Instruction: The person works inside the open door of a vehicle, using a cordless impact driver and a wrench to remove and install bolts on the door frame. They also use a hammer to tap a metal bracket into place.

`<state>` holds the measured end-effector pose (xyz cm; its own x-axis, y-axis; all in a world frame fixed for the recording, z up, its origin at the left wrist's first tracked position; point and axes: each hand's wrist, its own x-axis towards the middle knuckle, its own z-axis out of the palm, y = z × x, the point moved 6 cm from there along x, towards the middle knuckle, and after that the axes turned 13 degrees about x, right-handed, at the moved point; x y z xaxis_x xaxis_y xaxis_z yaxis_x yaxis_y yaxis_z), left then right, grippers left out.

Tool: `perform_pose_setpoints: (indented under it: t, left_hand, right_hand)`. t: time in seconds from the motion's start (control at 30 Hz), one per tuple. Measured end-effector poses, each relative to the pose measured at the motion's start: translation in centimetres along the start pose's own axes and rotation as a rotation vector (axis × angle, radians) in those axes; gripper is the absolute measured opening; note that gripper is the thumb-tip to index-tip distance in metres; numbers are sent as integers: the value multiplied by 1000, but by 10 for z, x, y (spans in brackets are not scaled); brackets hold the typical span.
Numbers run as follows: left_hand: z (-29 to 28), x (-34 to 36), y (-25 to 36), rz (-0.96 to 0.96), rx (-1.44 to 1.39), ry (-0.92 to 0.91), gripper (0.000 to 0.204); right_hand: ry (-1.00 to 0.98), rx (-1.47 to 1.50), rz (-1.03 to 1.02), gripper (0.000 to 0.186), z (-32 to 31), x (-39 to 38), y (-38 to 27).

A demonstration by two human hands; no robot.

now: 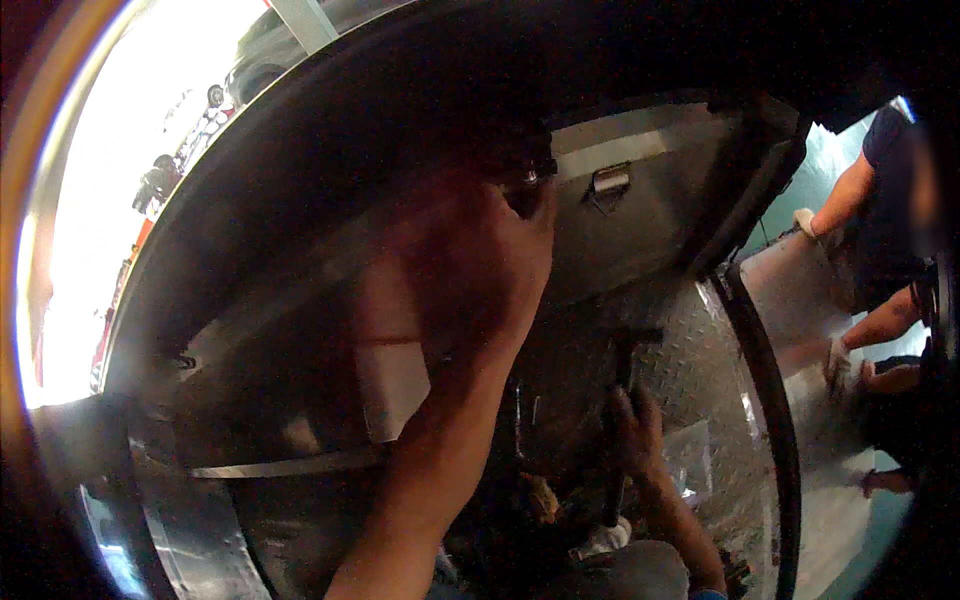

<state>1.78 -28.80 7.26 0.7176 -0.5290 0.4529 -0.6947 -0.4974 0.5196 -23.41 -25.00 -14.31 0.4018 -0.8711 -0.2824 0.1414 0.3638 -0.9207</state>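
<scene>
My left hand (pixel 515 225) is raised to a small dark metal fitting (pixel 535 170) on the underside of the dark panel overhead, with its fingers closed round it. A metal bracket (pixel 610 180) sits on the panel to its right. My right hand (pixel 635 430) grips the handle of a hammer, whose dark head (pixel 637 338) is over the diamond-plate floor (pixel 680 370) below. A slim wrench-like tool (pixel 519 430) and a small yellowish item (pixel 543 497) lie between my forearms. A pale bundle, possibly a glove (pixel 600 542), is near my knee (pixel 630 580).
Curved dark metal bodywork (pixel 250 230) surrounds the work area, with a bright opening and parked vehicles at upper left. A black edge (pixel 765 390) borders the floor. At the right, co-workers (pixel 870 200) in dark shirts and light gloves rest hands on pale sheet panels (pixel 775 280).
</scene>
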Motion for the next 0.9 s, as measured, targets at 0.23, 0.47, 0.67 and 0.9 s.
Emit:
perform_pose_setpoints:
  t: [0.23,0.47,0.67,0.9]
  left_hand:
    - [-24,-4,-14,113,246,64,37]
    - [-30,-8,4,98,76,229,37]
    - [19,-4,-21,36,-56,379,38]
    - [-9,-3,-14,110,-47,424,38]
  right_hand:
    - [-170,-484,-839,20,114,11,-230]
    - [-80,-681,-923,23,154,16,-279]
    - [-110,-947,-798,24,162,40,-265]
    - [-107,-962,-854,25,166,37,-270]
